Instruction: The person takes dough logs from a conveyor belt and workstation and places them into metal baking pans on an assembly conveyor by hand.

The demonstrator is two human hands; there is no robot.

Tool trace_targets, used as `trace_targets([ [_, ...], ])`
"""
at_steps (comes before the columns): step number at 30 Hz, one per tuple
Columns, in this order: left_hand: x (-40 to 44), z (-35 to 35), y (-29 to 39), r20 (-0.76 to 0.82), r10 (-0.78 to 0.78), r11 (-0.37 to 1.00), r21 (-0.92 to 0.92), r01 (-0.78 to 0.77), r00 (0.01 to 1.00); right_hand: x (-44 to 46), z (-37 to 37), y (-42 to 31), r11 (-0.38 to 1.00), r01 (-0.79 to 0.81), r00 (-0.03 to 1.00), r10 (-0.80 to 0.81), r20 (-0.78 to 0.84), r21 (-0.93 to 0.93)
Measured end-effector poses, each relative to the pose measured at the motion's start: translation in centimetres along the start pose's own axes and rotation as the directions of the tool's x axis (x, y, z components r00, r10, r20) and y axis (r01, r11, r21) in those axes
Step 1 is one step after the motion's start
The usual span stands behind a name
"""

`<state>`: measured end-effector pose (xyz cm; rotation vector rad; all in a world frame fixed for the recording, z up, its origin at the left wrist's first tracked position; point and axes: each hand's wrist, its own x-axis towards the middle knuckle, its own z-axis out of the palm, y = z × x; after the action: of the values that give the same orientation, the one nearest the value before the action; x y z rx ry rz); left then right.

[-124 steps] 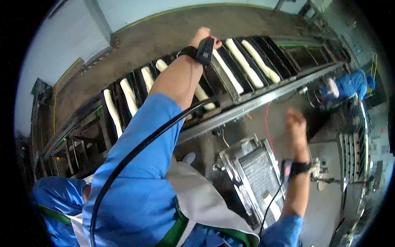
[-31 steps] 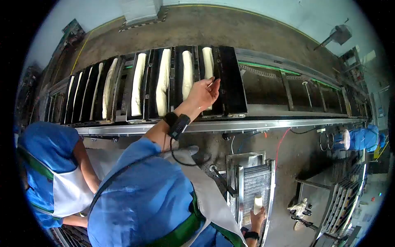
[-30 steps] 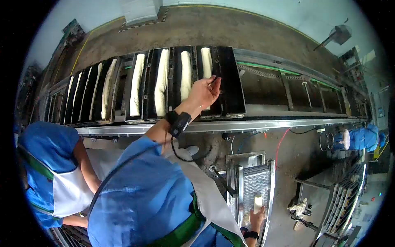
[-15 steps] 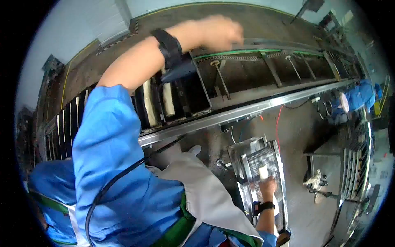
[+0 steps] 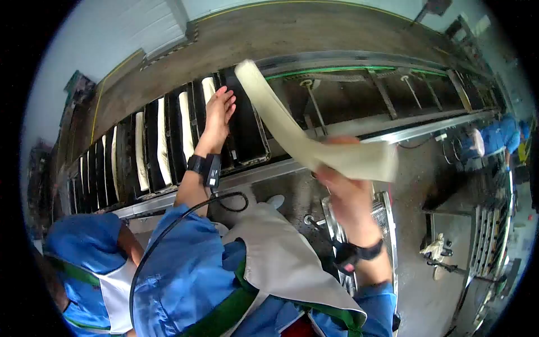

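A long, pale dough roll [image 5: 283,126] hangs bent and slightly blurred in the air, with my right hand [image 5: 349,194] gripping it near its right end. Its far end reaches up over the last black pan [image 5: 247,143] in the row. Over the neighbouring pan, my left hand [image 5: 218,115] holds nothing, its fingers stretched out. Beside those fingers lies another dough roll [image 5: 208,89], partly covered by the hand. More dough strips, such as this dough roll [image 5: 162,140], lie lengthwise in the black pans to the left.
A metal conveyor rail [image 5: 281,169] runs along the near side of the pans. Below my right arm stands a mesh-topped metal stand [image 5: 384,216]. One person in blue [image 5: 84,241] is close on my left; another [image 5: 497,137] is far right. A black cable [image 5: 163,238] loops over my left sleeve.
My right hand has risen from the mesh stand with the dough roll, now stretched above the conveyor. My left hand has come back down and left to the pans. The pans appear shifted left.
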<state>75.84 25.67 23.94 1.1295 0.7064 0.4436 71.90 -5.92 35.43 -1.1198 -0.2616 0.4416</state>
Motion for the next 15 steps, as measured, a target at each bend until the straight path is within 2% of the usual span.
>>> trace_targets([
  [3,-1.4,-1.9,-0.1,0.006,0.03,0.999,-0.039,-0.03,1.0,1.6,3.3,4.3,0.98,-0.175,0.977,0.16,0.144,0.099],
  [4,-2.4,-1.8,0.2,0.021,0.04,0.999,0.021,-0.04,0.999,1.5,2.9,5.5,0.97,-0.214,0.955,0.183,0.236,0.113],
  [5,-3.3,-1.9,0.5,0.037,0.047,0.996,0.08,-0.049,0.998,1.1,2.4,6.8,0.987,-0.148,0.955,0.126,0.267,0.065],
  [6,-3.1,-2.9,-0.4,0.077,0.047,0.989,0.135,-0.057,0.996,0.5,1.7,6.7,0.988,-0.152,0.952,0.152,0.265,-0.021],
  [7,-3.4,-3.5,-0.8,0.075,0.071,0.961,0.263,-0.088,0.995,-0.1,0.6,6.5,0.983,-0.149,0.951,0.172,0.258,-0.108],
  [9,-3.2,-4.0,-2.4,0.064,-0.016,0.953,0.304,-0.004,0.998,-1.5,-2.4,6.1,0.95,-0.158,0.974,0.196,0.117,-0.27],
  [11,-3.5,-3.5,-2.5,-0.039,-0.129,0.856,0.501,0.131,0.991,-3.5,-6.6,6.3,0.895,-0.245,0.968,0.247,-0.043,-0.373],
  [13,-1.9,-3.0,-2.6,-0.119,-0.153,0.796,0.573,0.194,0.981,-6.3,-11.4,7.2,0.855,-0.255,0.961,0.172,-0.216,-0.452],
  [15,1.0,-1.9,-0.1,0.003,-0.082,0.805,0.59,0.065,0.997,-10.1,-16.4,7.9,0.807,-0.36,0.901,0.169,-0.401,-0.469],
])
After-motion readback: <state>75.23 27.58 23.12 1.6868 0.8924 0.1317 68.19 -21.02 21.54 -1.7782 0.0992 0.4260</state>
